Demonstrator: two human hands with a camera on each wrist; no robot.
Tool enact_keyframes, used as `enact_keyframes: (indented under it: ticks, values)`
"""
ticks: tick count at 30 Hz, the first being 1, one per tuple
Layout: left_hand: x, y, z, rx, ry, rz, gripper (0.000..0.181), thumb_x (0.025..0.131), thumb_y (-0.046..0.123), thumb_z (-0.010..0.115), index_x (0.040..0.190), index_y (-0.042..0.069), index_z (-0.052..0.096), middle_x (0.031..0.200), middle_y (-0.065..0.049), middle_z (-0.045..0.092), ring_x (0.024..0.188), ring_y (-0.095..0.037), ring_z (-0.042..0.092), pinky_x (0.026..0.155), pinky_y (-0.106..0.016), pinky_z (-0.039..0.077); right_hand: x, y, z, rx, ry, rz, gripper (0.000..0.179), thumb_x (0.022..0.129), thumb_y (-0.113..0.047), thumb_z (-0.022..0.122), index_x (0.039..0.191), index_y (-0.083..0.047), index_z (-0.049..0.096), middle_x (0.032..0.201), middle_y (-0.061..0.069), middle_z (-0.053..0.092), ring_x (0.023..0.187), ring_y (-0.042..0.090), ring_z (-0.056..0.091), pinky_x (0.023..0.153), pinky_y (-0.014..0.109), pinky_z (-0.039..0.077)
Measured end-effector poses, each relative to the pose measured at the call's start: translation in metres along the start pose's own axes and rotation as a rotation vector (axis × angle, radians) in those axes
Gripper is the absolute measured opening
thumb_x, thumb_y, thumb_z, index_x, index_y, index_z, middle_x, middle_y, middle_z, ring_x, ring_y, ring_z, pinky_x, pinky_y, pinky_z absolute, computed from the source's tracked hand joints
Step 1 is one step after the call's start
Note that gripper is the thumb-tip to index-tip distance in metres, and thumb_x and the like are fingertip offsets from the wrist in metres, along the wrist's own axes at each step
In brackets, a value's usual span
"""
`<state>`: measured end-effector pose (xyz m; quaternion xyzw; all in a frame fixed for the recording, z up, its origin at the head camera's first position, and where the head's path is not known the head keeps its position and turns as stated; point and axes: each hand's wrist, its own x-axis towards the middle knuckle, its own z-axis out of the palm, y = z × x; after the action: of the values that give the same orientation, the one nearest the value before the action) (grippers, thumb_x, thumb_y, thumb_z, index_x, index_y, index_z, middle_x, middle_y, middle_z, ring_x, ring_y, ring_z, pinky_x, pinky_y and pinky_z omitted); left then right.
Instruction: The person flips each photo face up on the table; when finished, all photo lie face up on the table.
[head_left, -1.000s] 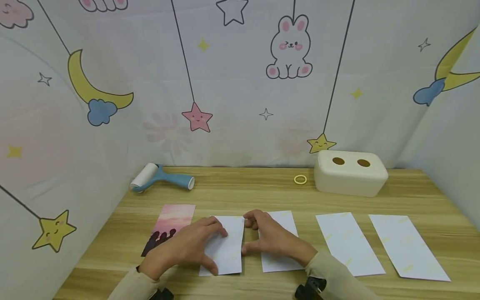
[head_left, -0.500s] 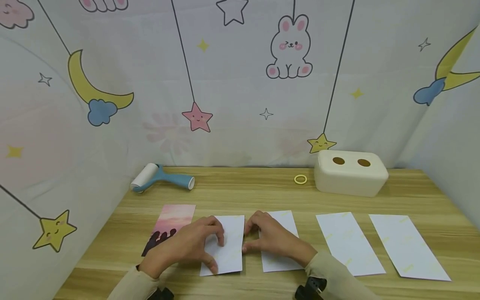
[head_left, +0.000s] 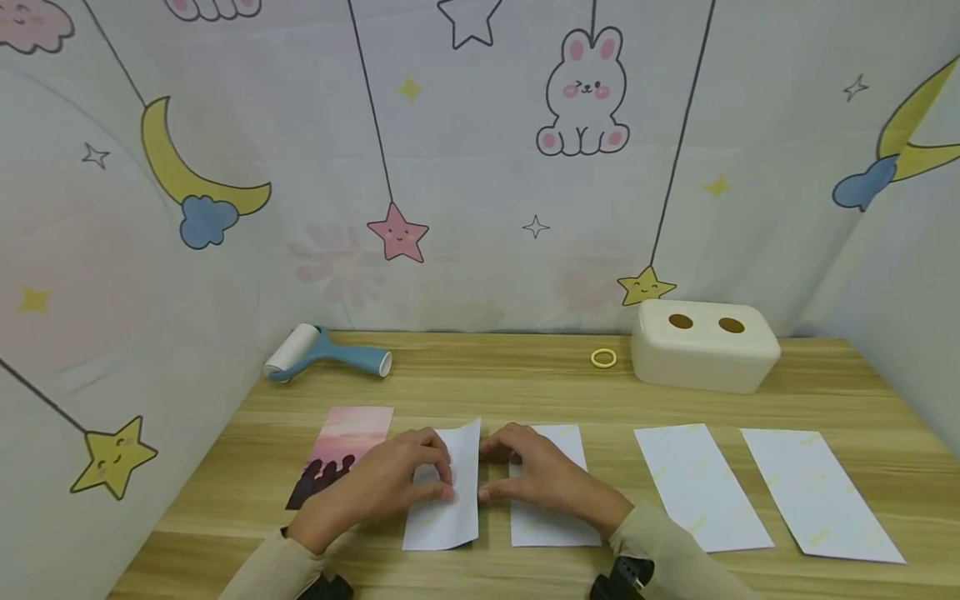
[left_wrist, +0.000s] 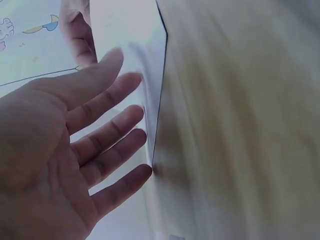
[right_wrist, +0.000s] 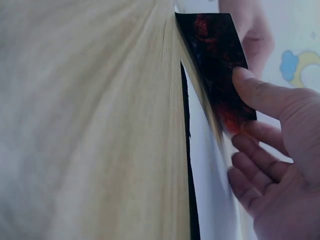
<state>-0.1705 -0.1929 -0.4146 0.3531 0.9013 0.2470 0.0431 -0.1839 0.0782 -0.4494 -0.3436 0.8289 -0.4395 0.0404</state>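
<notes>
A card (head_left: 456, 521) with a white back stands partly raised between both hands in the head view, its right edge off the table. In the right wrist view its other face (right_wrist: 215, 55) shows a dark picture with red patches. My left hand (head_left: 378, 483) touches the white side with fingertips and thumb, fingers loosely extended. My right hand (head_left: 551, 479) has its thumb and fingertips at the card's right edge, on the dark side. Under my right hand lies another white-backed card (head_left: 551, 529). A pink picture card (head_left: 352, 429) lies face up, partly behind my left hand.
Two more white-backed cards (head_left: 701, 483) (head_left: 821, 496) lie to the right. At the back are a blue-handled lint roller (head_left: 330, 354), a small yellow ring (head_left: 603, 358) and a cream box (head_left: 705, 354) with two holes. A patterned curtain (head_left: 480, 167) hangs behind the wooden table (head_left: 480, 392).
The card between the hands has tipped up at its right edge from lying nearly flat. My left thumb has moved up across it. The white-backed card under my right hand has slid slightly left.
</notes>
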Motion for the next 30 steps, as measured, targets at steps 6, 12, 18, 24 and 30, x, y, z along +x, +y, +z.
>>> enact_keyframes:
  ticks: [6, 12, 18, 24, 30]
  values:
    - [0.004, 0.002, 0.002, -0.071, 0.062, -0.077, 0.015, 0.104, 0.033, 0.071, 0.098, 0.021, 0.079, 0.102, 0.012, 0.067, 0.092, -0.009, 0.062, 0.079, -0.033, 0.052, 0.000, -0.004, 0.001, -0.001, 0.014, -0.061, 0.050, 0.085, -0.024, 0.092, 0.126, -0.006, 0.069, 0.122, 0.005, 0.069, 0.109, 0.023, 0.061, 0.095, 0.036, 0.052]
    - [0.006, 0.001, 0.006, -0.153, 0.087, -0.179, 0.028, 0.104, 0.045, 0.068, 0.098, 0.021, 0.080, 0.101, 0.012, 0.067, 0.088, -0.009, 0.059, 0.075, -0.030, 0.049, 0.000, -0.005, 0.003, 0.005, 0.017, -0.069, 0.050, 0.087, -0.026, 0.090, 0.128, -0.006, 0.067, 0.125, 0.006, 0.068, 0.113, 0.026, 0.062, 0.098, 0.040, 0.052]
    - [0.008, 0.001, 0.009, -0.178, 0.128, -0.224, 0.030, 0.102, 0.047, 0.069, 0.094, 0.020, 0.079, 0.099, 0.010, 0.068, 0.088, -0.011, 0.060, 0.074, -0.030, 0.049, 0.000, -0.005, 0.006, 0.015, 0.028, -0.087, 0.051, 0.088, -0.025, 0.090, 0.129, -0.006, 0.066, 0.128, 0.006, 0.068, 0.117, 0.026, 0.063, 0.100, 0.041, 0.052]
    - [0.010, 0.006, 0.011, -0.179, 0.148, -0.300, 0.035, 0.099, 0.054, 0.070, 0.088, 0.022, 0.078, 0.098, 0.011, 0.068, 0.091, -0.012, 0.062, 0.078, -0.035, 0.051, -0.001, -0.005, 0.009, 0.002, 0.037, -0.102, 0.055, 0.087, -0.025, 0.090, 0.132, -0.005, 0.066, 0.129, 0.006, 0.068, 0.118, 0.026, 0.062, 0.102, 0.042, 0.051]
    - [0.009, 0.011, 0.011, -0.169, 0.151, -0.321, 0.034, 0.098, 0.053, 0.071, 0.088, 0.021, 0.077, 0.101, 0.009, 0.069, 0.093, -0.013, 0.063, 0.079, -0.038, 0.052, 0.000, -0.007, 0.011, 0.017, 0.035, -0.111, 0.058, 0.086, -0.023, 0.091, 0.134, -0.005, 0.065, 0.130, 0.007, 0.067, 0.119, 0.028, 0.062, 0.102, 0.042, 0.051]
